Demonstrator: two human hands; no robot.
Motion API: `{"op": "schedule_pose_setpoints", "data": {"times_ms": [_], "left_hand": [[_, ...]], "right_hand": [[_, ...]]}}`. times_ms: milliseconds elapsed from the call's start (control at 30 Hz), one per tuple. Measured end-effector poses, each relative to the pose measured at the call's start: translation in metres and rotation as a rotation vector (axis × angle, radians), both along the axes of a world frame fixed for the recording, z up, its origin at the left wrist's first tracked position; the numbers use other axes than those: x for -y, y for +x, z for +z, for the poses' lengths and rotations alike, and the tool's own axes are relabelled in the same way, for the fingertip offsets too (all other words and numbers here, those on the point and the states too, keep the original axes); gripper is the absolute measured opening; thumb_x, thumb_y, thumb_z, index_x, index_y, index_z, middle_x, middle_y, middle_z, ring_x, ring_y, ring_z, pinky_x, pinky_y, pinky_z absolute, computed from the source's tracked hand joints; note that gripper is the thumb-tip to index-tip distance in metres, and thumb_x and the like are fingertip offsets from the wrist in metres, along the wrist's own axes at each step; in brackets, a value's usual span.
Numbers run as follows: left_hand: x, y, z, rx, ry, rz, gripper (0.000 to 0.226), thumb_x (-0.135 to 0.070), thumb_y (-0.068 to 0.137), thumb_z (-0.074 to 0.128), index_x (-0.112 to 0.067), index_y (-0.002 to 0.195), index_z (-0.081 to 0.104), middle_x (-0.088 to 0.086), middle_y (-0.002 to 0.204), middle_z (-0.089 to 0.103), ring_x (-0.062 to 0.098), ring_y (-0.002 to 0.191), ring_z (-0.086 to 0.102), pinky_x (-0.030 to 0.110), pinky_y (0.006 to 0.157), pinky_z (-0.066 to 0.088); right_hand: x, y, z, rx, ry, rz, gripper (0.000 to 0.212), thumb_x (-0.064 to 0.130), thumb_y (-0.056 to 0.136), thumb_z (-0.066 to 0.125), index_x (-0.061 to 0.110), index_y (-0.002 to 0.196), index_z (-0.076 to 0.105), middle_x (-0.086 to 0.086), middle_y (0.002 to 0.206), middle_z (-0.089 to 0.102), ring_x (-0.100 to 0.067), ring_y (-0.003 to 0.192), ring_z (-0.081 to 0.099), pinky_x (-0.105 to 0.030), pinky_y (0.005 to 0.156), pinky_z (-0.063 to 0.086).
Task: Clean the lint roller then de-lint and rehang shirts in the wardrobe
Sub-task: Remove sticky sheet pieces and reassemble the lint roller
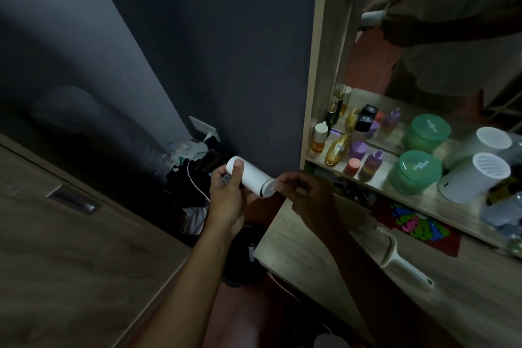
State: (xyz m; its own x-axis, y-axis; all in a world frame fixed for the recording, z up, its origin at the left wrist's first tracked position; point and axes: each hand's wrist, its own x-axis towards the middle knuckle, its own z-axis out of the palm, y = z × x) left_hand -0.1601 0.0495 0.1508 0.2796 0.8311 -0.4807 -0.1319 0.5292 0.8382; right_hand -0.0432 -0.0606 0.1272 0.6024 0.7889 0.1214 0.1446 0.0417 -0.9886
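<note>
Over the floor beside the wooden surface (308,246), the left hand (226,198) grips the white lint roll (250,178) to steady it. The right hand (308,195) pinches the roll's end, probably to peel a sheet. The roller handle (401,260) lies set aside on the surface.

Home bedroom: dressing-table mirror (440,45), cosmetic bottles (337,150), wardrobe (70,248).

I am standing in dim light, facing a dark grey wall (226,37); a wooden panel (70,257) with a recessed handle (74,202) is running along my left; a wood-framed mirror (372,65) is rising on my right over a shelf (418,202) that is carrying bottles (336,150) and green jars (415,172); a wooden tabletop (310,257) is lying below it; dark clutter (192,175) is piling in the corner under a socket (204,128); reddish floor (254,319) is showing beneath.
</note>
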Motion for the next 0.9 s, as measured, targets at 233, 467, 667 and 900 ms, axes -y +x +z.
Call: {"op": "schedule_pose_setpoints", "data": {"times_ms": [233,467,667,900], "left_hand": [[-0.010,0.014,-0.002,-0.016,0.017,0.027,0.043,-0.036,0.095,0.063,-0.013,0.128,0.048,0.020,0.115,0.062,0.035,0.095,0.066,0.043,0.065,0.061],[-0.014,0.025,-0.003,-0.054,0.077,0.096,0.040,-0.039,0.094,0.065,-0.016,0.123,0.049,0.019,0.114,0.063,0.033,0.091,0.066,0.052,0.080,0.056],[-0.026,0.020,0.009,-0.125,0.250,0.028,0.038,-0.034,0.097,0.060,-0.015,0.126,0.045,0.011,0.104,0.065,0.025,0.087,0.068,0.046,0.068,0.061],[-0.031,0.008,0.021,-0.092,0.243,-0.075,0.032,-0.030,0.100,0.056,-0.024,0.129,0.042,0.019,0.115,0.063,0.041,0.103,0.068,0.051,0.068,0.062]], "right_hand": [[-0.015,0.018,0.003,0.053,-0.053,0.060,0.008,0.009,0.082,0.079,0.012,0.088,0.075,0.030,0.071,0.068,0.008,0.069,0.065,-0.008,0.055,0.046],[-0.034,0.028,0.008,0.083,-0.108,0.024,0.024,0.016,0.077,0.083,0.018,0.090,0.062,0.010,0.083,0.065,0.010,0.074,0.060,-0.006,0.063,0.047],[-0.047,0.027,0.000,0.077,-0.157,0.078,0.019,0.019,0.081,0.080,0.022,0.092,0.065,0.010,0.087,0.069,0.007,0.076,0.063,-0.011,0.052,0.046],[-0.052,0.029,-0.001,0.158,-0.149,0.144,0.015,0.016,0.085,0.076,0.024,0.093,0.067,0.012,0.085,0.070,0.004,0.073,0.066,-0.009,0.053,0.047]]}}
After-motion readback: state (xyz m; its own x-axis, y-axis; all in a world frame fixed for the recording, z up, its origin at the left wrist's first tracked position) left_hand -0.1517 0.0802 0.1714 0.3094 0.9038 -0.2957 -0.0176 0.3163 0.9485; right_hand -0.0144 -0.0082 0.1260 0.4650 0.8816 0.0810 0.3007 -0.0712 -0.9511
